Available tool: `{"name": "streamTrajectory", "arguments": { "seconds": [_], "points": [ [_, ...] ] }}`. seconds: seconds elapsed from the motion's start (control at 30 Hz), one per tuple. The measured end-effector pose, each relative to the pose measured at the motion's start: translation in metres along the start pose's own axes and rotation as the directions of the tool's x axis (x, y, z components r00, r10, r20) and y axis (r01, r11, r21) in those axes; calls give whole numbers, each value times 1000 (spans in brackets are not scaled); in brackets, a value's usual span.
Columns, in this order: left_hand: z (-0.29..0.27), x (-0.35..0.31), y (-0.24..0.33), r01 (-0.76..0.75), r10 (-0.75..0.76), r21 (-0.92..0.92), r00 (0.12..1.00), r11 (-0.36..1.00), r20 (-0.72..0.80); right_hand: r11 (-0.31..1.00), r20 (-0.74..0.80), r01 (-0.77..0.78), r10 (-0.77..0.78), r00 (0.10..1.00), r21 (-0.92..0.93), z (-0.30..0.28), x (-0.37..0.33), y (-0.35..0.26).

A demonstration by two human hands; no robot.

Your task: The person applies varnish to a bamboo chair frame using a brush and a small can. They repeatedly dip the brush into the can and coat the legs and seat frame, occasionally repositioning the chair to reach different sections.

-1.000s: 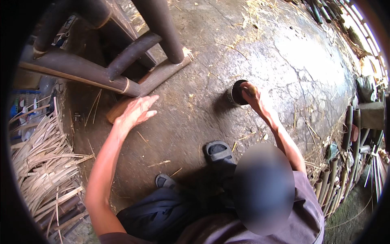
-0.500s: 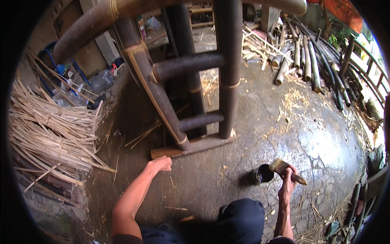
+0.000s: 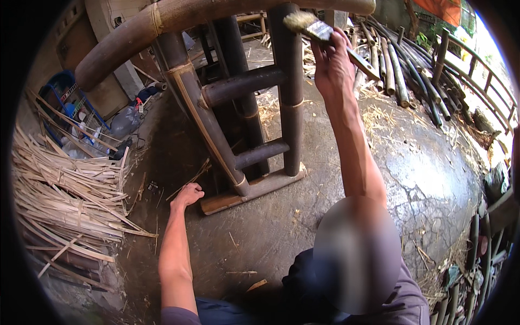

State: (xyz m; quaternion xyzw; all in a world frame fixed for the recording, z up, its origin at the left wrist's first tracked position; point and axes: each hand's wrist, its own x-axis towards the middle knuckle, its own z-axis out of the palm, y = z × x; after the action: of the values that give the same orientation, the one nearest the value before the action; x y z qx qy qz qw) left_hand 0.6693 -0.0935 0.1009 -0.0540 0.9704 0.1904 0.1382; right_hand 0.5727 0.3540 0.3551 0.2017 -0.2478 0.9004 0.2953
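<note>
A dark-stained bamboo furniture frame, perhaps part of a chair, stands upright before me. A thick curved bamboo rail runs across its top, and a split bamboo foot rests on the floor. My right hand is raised, its fingers wrapped round the handle of a flat paintbrush. The pale bristles lie in front of the right-hand post's top in this view; whether they touch it I cannot tell. Low by the foot's left end, my left hand is loosely curled with nothing visible in it.
Thin bamboo strips are heaped at the left, below a blue plastic basket and a clear plastic bag. Bamboo poles lie piled at the far right. Wood shavings litter the concrete floor.
My right hand has lifted the paintbrush from beside a dark paint can up to the frame's top. My left hand has shifted left and slightly away. The can is now out of sight.
</note>
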Motion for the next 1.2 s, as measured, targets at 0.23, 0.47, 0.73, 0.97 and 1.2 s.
{"name": "streamTrajectory", "arguments": {
  "seconds": [0.23,0.47,0.73,0.97,1.2],
  "points": [
    [-6,-16,-29,122,-122,20,992,992,-14,884,-372,-226,65,926,-410,-157,-156,63],
    [18,-4,-105,40,-59,-250,996,967,-70,820,-210,-162,52,976,-548,-106,-121,37],
    [23,-44,-148,289,-277,-217,957,933,82,850,-291,-57,-115,950,-523,-206,-232,122],
    [24,-57,-185,309,-309,-301,950,902,49,815,-457,-253,-15,890,-521,-249,-270,136],
    [19,-8,-114,106,-106,-278,994,955,16,63,251,243,230,940,-968,-297,-313,121]
  ]
}}
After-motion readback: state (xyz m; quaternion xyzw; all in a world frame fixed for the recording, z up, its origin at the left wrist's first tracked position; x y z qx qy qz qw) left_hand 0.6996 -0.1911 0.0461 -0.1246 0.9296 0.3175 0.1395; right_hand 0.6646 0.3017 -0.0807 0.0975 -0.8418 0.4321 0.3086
